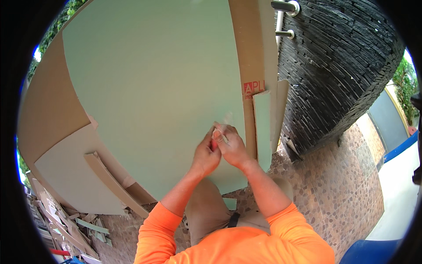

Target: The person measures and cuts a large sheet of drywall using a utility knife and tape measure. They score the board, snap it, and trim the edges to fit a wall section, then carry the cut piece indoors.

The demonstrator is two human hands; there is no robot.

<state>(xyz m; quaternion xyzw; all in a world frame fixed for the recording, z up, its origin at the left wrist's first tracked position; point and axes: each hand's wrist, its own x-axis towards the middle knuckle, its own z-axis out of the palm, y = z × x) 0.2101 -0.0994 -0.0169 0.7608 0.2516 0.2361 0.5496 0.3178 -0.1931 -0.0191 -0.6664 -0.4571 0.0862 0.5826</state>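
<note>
My left hand [206,156] and my right hand [235,148] are brought together in front of a large pale green drywall sheet [154,79], over its lower right part. The left is closed around a small red object [214,144], mostly hidden by the fingers, so its kind does not show. My right hand is closed too, its thumb and fingers pressed against the left. A whitish, blurred sliver [227,117] sticks up past the fingertips; whether it belongs to the red object cannot be made out.
Brown boards [48,110] and a narrow green drywall strip [263,132] lean beside the sheet. A dark stacked-stone wall [338,61] with pipe fittings [285,7] stands at right. Board scraps [94,226] lie at lower left on the pebble-patterned floor [325,185]. Something blue [371,251] is at lower right.
</note>
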